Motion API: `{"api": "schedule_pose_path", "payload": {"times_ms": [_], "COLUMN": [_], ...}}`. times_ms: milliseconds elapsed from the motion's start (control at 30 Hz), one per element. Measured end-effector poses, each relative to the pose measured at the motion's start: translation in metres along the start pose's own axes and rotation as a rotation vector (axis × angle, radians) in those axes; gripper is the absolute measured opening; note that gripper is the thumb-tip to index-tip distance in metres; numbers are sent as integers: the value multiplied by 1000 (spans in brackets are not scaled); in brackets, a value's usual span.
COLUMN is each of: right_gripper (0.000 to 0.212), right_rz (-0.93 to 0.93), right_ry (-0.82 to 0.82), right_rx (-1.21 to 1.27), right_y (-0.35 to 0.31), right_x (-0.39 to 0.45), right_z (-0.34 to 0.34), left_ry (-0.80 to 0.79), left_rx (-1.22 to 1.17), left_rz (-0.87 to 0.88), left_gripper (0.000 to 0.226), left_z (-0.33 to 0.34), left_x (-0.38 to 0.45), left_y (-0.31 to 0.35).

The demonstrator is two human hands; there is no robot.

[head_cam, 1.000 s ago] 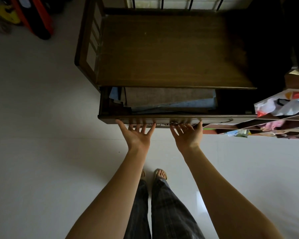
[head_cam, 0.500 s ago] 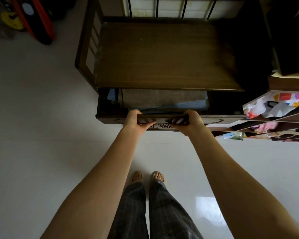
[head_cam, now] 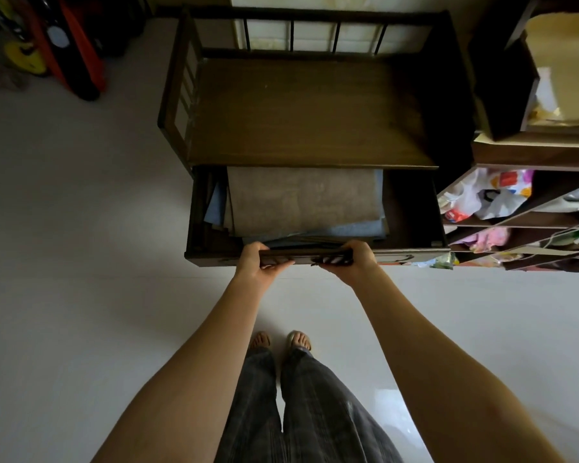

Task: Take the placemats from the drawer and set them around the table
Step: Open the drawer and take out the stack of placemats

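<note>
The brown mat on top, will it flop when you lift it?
Probably a little. The brown mat looks thin and lies flat on the stack, so it may droop. It looks light. Its surface seems rough, so it likely won't slip.

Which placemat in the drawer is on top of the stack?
The grey-brown placemat is on top; the blue placemats lie beneath it, showing only at its edges.
</note>
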State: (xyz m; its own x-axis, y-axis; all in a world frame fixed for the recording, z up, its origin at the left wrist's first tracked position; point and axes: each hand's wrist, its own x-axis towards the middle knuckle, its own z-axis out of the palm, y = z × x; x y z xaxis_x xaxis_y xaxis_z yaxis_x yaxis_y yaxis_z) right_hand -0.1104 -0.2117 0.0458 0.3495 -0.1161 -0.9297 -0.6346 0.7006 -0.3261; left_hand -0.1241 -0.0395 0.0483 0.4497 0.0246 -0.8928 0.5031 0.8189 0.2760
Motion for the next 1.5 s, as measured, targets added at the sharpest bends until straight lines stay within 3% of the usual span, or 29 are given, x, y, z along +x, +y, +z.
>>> {"api": "schedule_pose_path", "payload": {"times_ms": [333,433,533,600,733,833,967,1100,1233,1400,1500], "right_gripper": [19,17,31,41,35,42,24,24,39,24,33], "right_rz": [-32,-34,-42,-48,-70,-59,-4,34,38,8,22], "right_ry": [-23,-22,-12,-7,-12,-15,-37,-38,-29,-24,-1], "right_rx": [-14,2,-4,7,41,60,91,132,111,44,-53], "right_y": [30,35,40,44,46,44,35,27,30,32,30], "right_x": [4,8,14,18,18,16,3,-1,3,8,2], "right_z": [-25,-26,-29,-30,-29,-27,-17,-6,-6,-7,-11], "left_ry": [-5,15,31,19,2,2,6,-16,-6,-18,18], "left_rx": [3,-5,-7,-10,-13,-2,-9,-20,-39,-1,126], "left_rz": [6,5,2,1,8,5,10,-31,-24,-40,-87], "left_gripper": [23,36,46,46,45,47,45,39,31,32,22], "left_z": [-31,-35,-41,-43,-44,-42,-32,-23,-23,-27,-28], "left_x": [-2,3,10,13,18,18,13,9,11,10,4], "left_y": [-14,-15,-17,-17,-19,-18,-4,10,6,6,10]}}
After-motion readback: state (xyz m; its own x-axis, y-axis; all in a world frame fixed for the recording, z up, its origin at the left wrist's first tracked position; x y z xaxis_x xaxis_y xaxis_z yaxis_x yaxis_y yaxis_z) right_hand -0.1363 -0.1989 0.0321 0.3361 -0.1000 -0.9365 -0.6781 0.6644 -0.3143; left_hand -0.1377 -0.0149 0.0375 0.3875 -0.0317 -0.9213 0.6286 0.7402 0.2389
